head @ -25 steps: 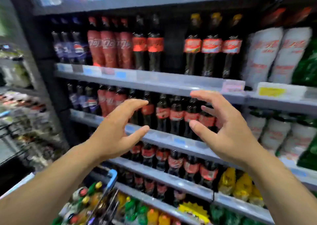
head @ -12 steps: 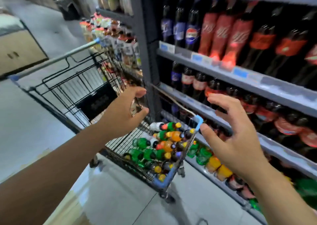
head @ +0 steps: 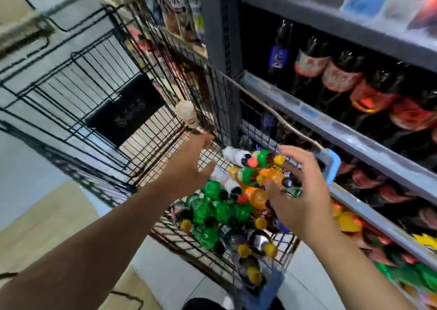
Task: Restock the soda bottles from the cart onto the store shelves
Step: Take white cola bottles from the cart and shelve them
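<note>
Pale floor tiles (head: 170,279) run under everything, with a tan strip at the lower left, and the near end of the wire cart (head: 99,106) stands on them right against the store shelves (head: 350,141); I judge it is parked that close so each bottle needs only a short lift across. Both hands reach down over the basket. The left hand (head: 189,165) is spread, fingers apart, above the mesh and holding nothing. The right hand (head: 300,191) hangs with its fingers curled over the pile, apparently closing toward an orange bottle (head: 274,177), though blur hides whether it touches. Soda bottles (head: 220,210) lie heaped on their sides in the basket's near end: green, orange, dark and a couple of white ones, caps pointing all ways. Farther along, the basket is bare mesh except for one pale bottle (head: 186,113) by its side wall. Beyond it, dark bottles with red and blue labels (head: 340,77) stand upright along the shelf.
</note>
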Demonstrator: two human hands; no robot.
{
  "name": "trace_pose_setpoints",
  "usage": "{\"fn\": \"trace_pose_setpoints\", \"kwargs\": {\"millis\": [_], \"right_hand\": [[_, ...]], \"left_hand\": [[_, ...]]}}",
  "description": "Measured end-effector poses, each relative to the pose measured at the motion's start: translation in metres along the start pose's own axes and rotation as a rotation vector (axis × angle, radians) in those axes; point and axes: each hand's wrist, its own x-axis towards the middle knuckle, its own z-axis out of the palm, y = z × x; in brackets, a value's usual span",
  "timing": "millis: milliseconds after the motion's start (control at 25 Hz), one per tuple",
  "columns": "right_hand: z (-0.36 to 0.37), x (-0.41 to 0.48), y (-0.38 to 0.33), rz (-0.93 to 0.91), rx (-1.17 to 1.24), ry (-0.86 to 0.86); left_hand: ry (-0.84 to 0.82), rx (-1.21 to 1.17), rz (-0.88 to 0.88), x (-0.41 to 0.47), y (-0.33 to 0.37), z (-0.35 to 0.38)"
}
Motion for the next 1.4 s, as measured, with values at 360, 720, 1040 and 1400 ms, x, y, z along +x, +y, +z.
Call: {"fn": "trace_pose_setpoints", "kwargs": {"millis": [360, 720, 1040, 1400], "right_hand": [[0.08, 0.044, 0.097, 0.259, -0.016, 0.09], [0.076, 0.048, 0.118, 0.364, -0.117, 0.224], [0.076, 0.048, 0.122, 0.487, 0.024, 0.195], [0.088, 0.049, 0.113, 0.532, 0.439, -0.094]], "left_hand": [[-0.4, 0.052, -0.034, 0.123, -0.096, 0.135], [-0.624, 0.003, 0.251, 0.181, -0.124, 0.195], [-0.588, -0.487, -0.005, 0.172, -0.104, 0.12], [-0.652, -0.865, -0.039, 0.132, -0.033, 0.076]]}}
